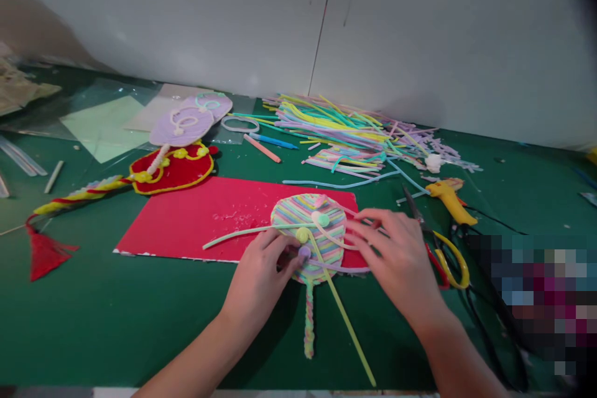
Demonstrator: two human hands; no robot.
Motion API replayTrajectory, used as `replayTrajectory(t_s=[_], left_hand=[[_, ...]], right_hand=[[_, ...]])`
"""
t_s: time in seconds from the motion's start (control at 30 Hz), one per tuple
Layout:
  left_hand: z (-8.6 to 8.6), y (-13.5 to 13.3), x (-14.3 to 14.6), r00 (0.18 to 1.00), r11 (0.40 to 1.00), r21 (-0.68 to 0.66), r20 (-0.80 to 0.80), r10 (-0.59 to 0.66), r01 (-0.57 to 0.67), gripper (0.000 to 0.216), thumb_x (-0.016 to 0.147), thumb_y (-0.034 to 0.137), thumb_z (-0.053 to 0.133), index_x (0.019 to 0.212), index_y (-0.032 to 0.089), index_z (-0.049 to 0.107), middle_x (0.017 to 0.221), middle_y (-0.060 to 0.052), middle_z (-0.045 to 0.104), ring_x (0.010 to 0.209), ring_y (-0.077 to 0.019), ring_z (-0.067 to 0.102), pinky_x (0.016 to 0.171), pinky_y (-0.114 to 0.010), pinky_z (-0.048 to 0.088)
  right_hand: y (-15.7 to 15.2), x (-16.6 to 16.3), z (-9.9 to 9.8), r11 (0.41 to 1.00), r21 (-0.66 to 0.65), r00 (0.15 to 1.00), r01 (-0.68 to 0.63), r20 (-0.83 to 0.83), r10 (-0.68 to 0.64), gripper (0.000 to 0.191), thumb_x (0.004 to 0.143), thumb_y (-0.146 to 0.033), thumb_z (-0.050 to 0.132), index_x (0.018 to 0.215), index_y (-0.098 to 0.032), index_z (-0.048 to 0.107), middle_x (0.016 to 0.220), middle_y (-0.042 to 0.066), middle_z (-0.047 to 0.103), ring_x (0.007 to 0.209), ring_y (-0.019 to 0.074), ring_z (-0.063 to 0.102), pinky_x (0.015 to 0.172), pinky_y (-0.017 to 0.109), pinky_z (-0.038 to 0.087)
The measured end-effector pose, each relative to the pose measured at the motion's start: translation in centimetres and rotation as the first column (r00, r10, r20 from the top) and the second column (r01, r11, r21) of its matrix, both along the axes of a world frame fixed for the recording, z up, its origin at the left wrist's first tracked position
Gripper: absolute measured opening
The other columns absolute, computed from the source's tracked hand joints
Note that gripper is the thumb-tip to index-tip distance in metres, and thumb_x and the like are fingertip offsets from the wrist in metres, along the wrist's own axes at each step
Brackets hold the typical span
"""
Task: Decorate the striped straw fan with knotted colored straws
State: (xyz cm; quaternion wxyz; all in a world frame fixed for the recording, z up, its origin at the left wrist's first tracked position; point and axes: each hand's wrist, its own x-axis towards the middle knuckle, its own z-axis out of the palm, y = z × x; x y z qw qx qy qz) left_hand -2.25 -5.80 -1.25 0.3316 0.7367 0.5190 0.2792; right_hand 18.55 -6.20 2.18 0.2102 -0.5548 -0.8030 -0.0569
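Observation:
A round striped fan [289,214] of pastel pipe cleaners lies with its twisted handle [309,323] towards me. On its face sit a mint coil [322,220], a yellow coil [302,236] and a purple coil [305,253], with loose tails running off. My left hand [261,267] pinches the purple coil between thumb and fingertip. At the fan's right edge, my right hand [394,258] has its fingers stretched and apart, over the pink and white strands. The yellow tail [347,317] slants down to the table's front. A pale green strand [233,235] points left.
Under the fan is a red board [181,224]. Scissors [450,258] and a yellow glue gun [450,201] with its cord lie right. Behind are bundled pipe cleaners [336,127]; finished purple [180,124] and red [172,171] fans lie left, with a red tassel [46,252].

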Motion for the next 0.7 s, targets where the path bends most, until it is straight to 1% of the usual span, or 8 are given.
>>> replayTrajectory(t_s=[0.1,0.2,0.3,0.37,0.43,0.57,0.63,0.7], left_hand=[[0.0,0.0,0.0,1.000,1.000,-0.003,0.005,-0.009,0.009,0.014,0.079,0.026,0.050,0.087,0.020,0.060,0.085,-0.003,0.055,0.074,-0.0133,0.054,0.064,-0.025,0.047],[0.1,0.1,0.0,1.000,0.999,-0.039,0.026,-0.001,0.002,0.013,0.079,0.026,0.051,0.086,0.020,0.059,0.084,-0.003,0.054,0.074,-0.0133,0.053,0.065,-0.025,0.046],[0.3,0.0,0.1,0.998,0.995,-0.100,0.065,0.014,-0.007,0.011,0.077,0.025,0.052,0.084,0.019,0.058,0.083,-0.002,0.054,0.073,-0.0129,0.053,0.065,-0.024,0.045],[0.4,-0.1,0.2,0.993,0.988,-0.155,0.114,0.035,-0.017,0.009,0.076,0.025,0.054,0.082,0.019,0.057,0.081,-0.002,0.056,0.071,-0.0123,0.053,0.064,-0.024,0.045],[0.6,-0.3,0.4,0.979,0.970,-0.241,0.187,0.076,-0.029,0.011,0.076,0.026,0.054,0.083,0.018,0.057,0.078,-0.001,0.058,0.068,-0.0119,0.053,0.062,-0.023,0.045],[1.0,-0.5,0.8,0.928,0.907,-0.421,0.339,0.153,0.005,0.019,0.077,0.033,0.052,0.082,0.017,0.061,0.075,-0.002,0.063,0.067,-0.0132,0.057,0.062,-0.024,0.047],[1.3,-0.5,1.0,0.909,0.891,-0.453,0.379,0.173,0.019,0.021,0.077,0.035,0.051,0.080,0.016,0.062,0.074,-0.002,0.064,0.068,-0.0138,0.058,0.063,-0.024,0.047],[1.5,-0.6,1.0,0.903,0.890,-0.456,0.386,0.190,0.007,0.022,0.077,0.035,0.052,0.078,0.017,0.063,0.072,-0.002,0.064,0.068,-0.0140,0.058,0.063,-0.024,0.047]], right_hand=[[-1.2,-2.0,-0.2,0.988,-0.129,0.994,-0.083,-0.081,0.073,0.012,0.081,-0.026,0.053,0.084,-0.022,0.065,0.086,0.005,0.058,0.079,0.0177,0.051,0.071,0.033,0.035],[-1.7,-3.0,-0.9,0.962,-0.240,0.987,-0.127,-0.128,0.098,0.010,0.080,-0.024,0.054,0.085,-0.022,0.063,0.086,0.004,0.057,0.081,0.0173,0.050,0.072,0.032,0.035],[-1.7,-3.2,-1.4,0.947,-0.284,0.982,-0.148,-0.156,0.107,0.010,0.081,-0.020,0.052,0.085,-0.021,0.062,0.087,0.003,0.058,0.081,0.0162,0.049,0.072,0.032,0.035],[-1.7,-3.1,-1.5,0.948,-0.271,0.977,-0.167,-0.171,0.123,0.011,0.083,-0.019,0.050,0.084,-0.021,0.062,0.087,0.002,0.058,0.080,0.0155,0.050,0.072,0.032,0.035],[-1.8,-3.0,-1.4,0.954,-0.230,0.970,-0.192,-0.194,0.148,0.012,0.083,-0.019,0.049,0.085,-0.020,0.061,0.086,0.002,0.059,0.080,0.0147,0.051,0.073,0.033,0.035],[-1.9,-2.9,-1.0,0.968,-0.122,0.950,-0.218,-0.252,0.182,0.011,0.082,-0.016,0.051,0.085,-0.019,0.061,0.084,0.003,0.061,0.081,0.0144,0.053,0.080,0.034,0.037],[-2.0,-2.9,-0.9,0.970,-0.100,0.944,-0.219,-0.272,0.186,0.011,0.082,-0.015,0.051,0.085,-0.019,0.060,0.085,0.003,0.061,0.083,0.0149,0.054,0.083,0.036,0.037],[-2.0,-3.0,-0.8,0.967,-0.115,0.939,-0.228,-0.289,0.186,0.011,0.082,-0.014,0.050,0.085,-0.019,0.059,0.085,0.003,0.062,0.082,0.0145,0.056,0.086,0.037,0.037]])
